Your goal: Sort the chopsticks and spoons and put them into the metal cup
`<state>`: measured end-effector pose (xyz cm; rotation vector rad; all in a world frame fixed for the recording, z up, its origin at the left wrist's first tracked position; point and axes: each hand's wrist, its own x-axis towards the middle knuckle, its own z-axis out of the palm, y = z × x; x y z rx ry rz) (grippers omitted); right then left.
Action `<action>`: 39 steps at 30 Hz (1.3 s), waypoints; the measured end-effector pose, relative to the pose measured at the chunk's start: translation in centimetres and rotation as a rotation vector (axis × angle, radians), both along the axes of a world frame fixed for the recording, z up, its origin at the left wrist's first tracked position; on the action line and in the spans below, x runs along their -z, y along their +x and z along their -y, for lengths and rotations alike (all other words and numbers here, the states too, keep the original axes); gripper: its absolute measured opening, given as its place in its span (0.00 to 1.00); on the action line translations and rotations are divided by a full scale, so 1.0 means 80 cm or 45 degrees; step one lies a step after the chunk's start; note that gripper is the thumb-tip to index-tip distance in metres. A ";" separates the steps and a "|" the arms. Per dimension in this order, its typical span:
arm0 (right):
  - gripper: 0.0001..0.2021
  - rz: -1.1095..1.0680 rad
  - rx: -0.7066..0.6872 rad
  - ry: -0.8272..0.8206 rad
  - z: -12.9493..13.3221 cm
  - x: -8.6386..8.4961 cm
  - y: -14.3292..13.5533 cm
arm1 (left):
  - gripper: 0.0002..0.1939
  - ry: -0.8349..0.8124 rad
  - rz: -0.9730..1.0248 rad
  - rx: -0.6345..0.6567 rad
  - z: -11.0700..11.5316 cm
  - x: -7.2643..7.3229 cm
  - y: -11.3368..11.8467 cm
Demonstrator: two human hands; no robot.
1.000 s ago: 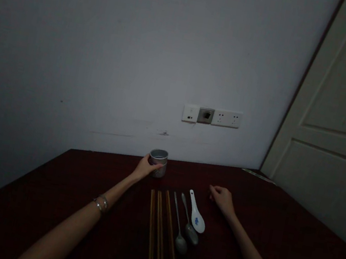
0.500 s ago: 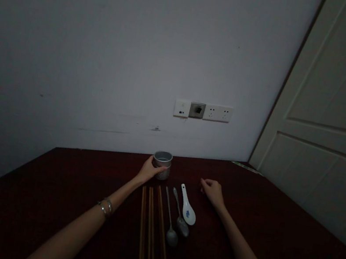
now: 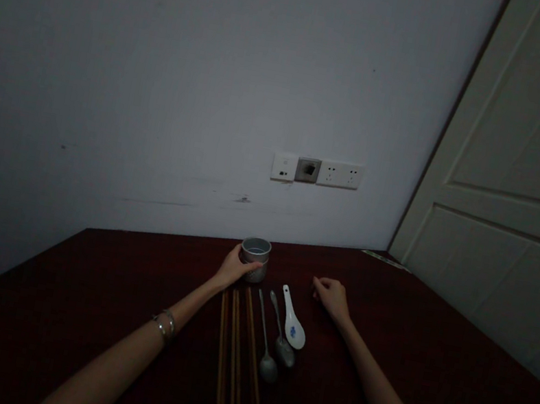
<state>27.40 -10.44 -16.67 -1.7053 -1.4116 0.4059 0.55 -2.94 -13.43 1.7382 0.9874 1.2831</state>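
Note:
My left hand (image 3: 233,269) grips a grey metal cylindrical container (image 3: 252,270), its thumb across the front and its fingers round the left side. The container stands upright with its open top facing up. Below it lie several wooden chopsticks (image 3: 233,356) in side-by-side groups. To their right are a long-handled metal spoon (image 3: 267,367), a second metal spoon (image 3: 284,351) and a white soup spoon (image 3: 295,334) with a blue mark. My right hand (image 3: 334,298) rests on the table right of the white spoon, fingers curled in, with nothing visible in them.
The dark red table (image 3: 144,263) meets a pale wall (image 3: 192,77) at the back. Sockets and switches (image 3: 339,175) are set in the wall above it. A panelled white door (image 3: 503,271) stands along the right side. A thin printed strip (image 3: 385,259) lies at the far right corner.
The metal container and my left hand have shifted very slightly to the right and towards me. My right hand and the utensils stay in place.

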 end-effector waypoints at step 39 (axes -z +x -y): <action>0.19 -0.002 0.005 0.016 0.000 0.001 0.000 | 0.53 -0.159 0.075 0.174 0.002 0.025 -0.025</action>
